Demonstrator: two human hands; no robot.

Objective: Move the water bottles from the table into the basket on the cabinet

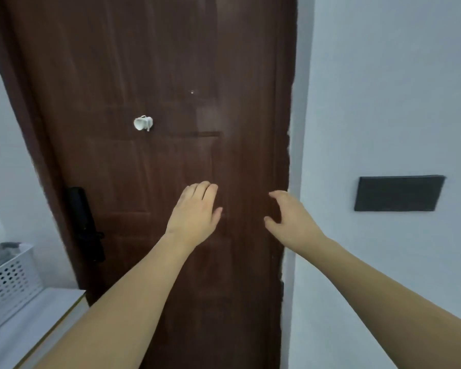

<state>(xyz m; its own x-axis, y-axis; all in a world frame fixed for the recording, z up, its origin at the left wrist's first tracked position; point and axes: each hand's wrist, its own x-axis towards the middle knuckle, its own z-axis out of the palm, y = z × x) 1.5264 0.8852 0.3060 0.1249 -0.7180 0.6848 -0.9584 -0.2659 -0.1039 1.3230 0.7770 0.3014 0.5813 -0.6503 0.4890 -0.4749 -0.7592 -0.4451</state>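
Far left: the basket (10, 280), white and perforated, stood on the cabinet (37, 320), with something dark and glassy showing above its rim; bottles or not, you could not tell. No table and no clear water bottle was in view, so the task's things lay off camera or hidden.

Next right, the lock (87, 225), black, sat on the door (149, 62), with a small white hook (143, 123) higher up.

Centre: your left hand (194, 211) was held out before the door, fingers together and relaxed, holding nothing. Your right hand (290, 217) was beside it, fingers loosely curled and parted from the thumb, also empty. Whether either touched the door could not be told.

Far right: a dark panel (398, 193) hung on the wall (383, 89).

Judgement: you were between carries. To do the step well, turn toward the table and take each bottle around its body.

No brand, label or writing was readable.
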